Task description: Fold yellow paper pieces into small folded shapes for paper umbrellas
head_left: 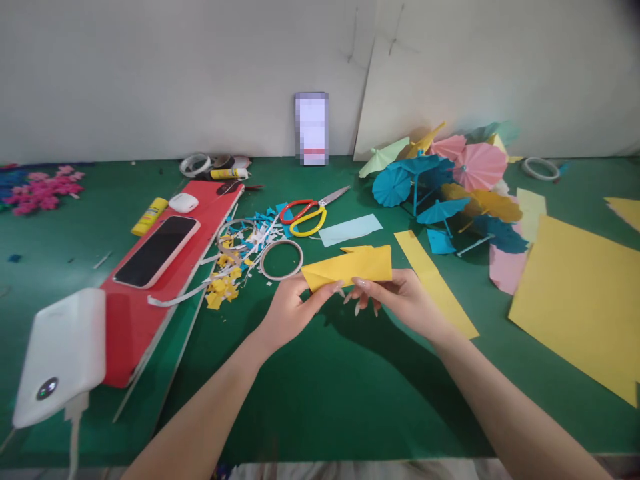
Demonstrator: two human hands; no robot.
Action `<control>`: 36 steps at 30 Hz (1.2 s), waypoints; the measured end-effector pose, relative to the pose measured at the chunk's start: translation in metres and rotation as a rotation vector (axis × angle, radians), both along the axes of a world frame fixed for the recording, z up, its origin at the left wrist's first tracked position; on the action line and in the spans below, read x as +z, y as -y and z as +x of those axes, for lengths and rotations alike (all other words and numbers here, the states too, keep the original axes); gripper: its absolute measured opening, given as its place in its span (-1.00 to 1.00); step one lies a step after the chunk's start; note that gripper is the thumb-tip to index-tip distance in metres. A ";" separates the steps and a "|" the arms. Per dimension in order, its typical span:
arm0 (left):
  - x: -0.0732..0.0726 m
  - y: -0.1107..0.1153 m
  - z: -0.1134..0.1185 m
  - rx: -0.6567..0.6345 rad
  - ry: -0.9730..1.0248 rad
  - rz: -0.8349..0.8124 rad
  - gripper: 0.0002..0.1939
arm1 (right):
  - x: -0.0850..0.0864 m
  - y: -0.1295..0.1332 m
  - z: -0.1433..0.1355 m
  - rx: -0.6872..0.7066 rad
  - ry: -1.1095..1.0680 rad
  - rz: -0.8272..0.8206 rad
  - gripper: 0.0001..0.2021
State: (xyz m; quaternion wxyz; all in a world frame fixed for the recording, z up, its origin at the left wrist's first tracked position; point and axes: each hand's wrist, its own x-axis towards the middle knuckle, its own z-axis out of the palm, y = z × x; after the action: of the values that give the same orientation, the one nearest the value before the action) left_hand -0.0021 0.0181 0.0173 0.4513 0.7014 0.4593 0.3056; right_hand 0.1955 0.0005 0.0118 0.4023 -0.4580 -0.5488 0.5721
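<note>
A folded piece of yellow paper (350, 268) is held up over the green tabletop, with a small pointed flap along its upper edge. My left hand (295, 300) pinches its left end, thumb in front and the other fingers mostly hidden behind. On the right, my right hand (400, 293) grips the lower edge between thumb and fingers, several fingertips showing beneath. Just beyond lie scissors (313, 217) with one red and one yellow handle, and a pale blue paper strip (350, 230). A yellow paper strip (437, 287) rests beside my right hand.
Paper umbrellas (440, 173) crowd the back right, near large yellow sheets (580, 300). Paper scraps (230, 267) and a tape roll (281, 259) lie left of centre. A red board (145, 320) carries a phone (157, 252) and a white power bank (65, 353). Another phone (313, 130) leans against the wall.
</note>
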 end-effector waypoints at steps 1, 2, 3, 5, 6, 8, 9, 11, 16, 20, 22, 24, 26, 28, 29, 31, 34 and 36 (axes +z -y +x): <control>-0.001 0.000 0.000 -0.007 0.008 -0.030 -0.70 | 0.000 0.000 0.000 0.006 -0.001 -0.009 -0.77; -0.002 0.000 0.000 -0.017 0.015 -0.062 -0.69 | 0.001 0.000 -0.001 0.007 -0.005 -0.020 -0.77; -0.003 0.000 0.000 -0.029 0.019 -0.092 -0.68 | 0.002 0.000 -0.001 0.000 -0.014 -0.031 -0.75; -0.005 0.000 0.000 -0.052 0.025 -0.139 -0.63 | 0.003 -0.001 -0.001 -0.027 -0.039 -0.053 -0.71; -0.005 0.000 0.000 -0.054 0.033 -0.152 -0.62 | 0.004 -0.002 -0.001 -0.044 -0.050 -0.061 -0.70; -0.006 0.000 0.001 -0.028 0.058 -0.156 -0.62 | 0.005 -0.003 0.000 -0.069 -0.055 -0.069 -0.67; -0.005 -0.001 0.001 -0.002 0.074 -0.148 -0.64 | 0.005 -0.003 0.001 -0.074 -0.047 -0.068 -0.67; -0.004 -0.002 0.000 0.054 0.097 -0.106 -0.70 | 0.004 -0.004 0.003 -0.074 -0.019 -0.060 -0.67; -0.003 -0.006 -0.002 0.054 0.087 0.025 -0.80 | 0.002 -0.004 0.004 -0.054 0.028 -0.071 -0.68; -0.005 -0.007 -0.002 0.068 0.055 0.099 -0.75 | 0.001 -0.006 0.000 -0.142 -0.031 -0.133 -0.71; -0.006 -0.006 -0.002 0.128 0.033 0.157 -0.75 | 0.002 -0.005 -0.003 -0.161 -0.082 -0.225 -0.68; -0.006 -0.005 -0.001 0.181 0.016 0.219 -0.73 | 0.003 -0.003 -0.006 -0.138 -0.151 -0.324 -0.63; -0.006 -0.004 0.000 0.202 0.007 0.257 -0.71 | 0.002 -0.001 -0.009 -0.100 -0.238 -0.376 -0.60; -0.005 -0.003 0.001 0.187 0.002 0.260 -0.68 | 0.000 0.002 -0.010 -0.088 -0.319 -0.383 -0.60; -0.005 -0.002 0.002 0.168 -0.001 0.253 -0.67 | -0.002 0.002 -0.010 -0.090 -0.346 -0.383 -0.61; -0.005 -0.001 0.004 0.135 -0.002 0.233 -0.66 | -0.004 0.003 -0.009 -0.085 -0.370 -0.386 -0.66; -0.006 -0.001 0.004 0.097 0.013 0.175 -0.65 | -0.003 0.002 -0.006 -0.047 -0.360 -0.378 -0.73; -0.006 -0.003 0.003 0.072 0.030 0.123 -0.67 | -0.002 0.002 -0.003 -0.046 -0.327 -0.367 -0.75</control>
State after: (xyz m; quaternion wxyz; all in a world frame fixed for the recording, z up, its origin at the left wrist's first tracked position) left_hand 0.0009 0.0208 0.0112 0.4029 0.7062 0.4576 0.3599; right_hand 0.1923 -0.0018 0.0100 0.4086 -0.4372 -0.3528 0.7193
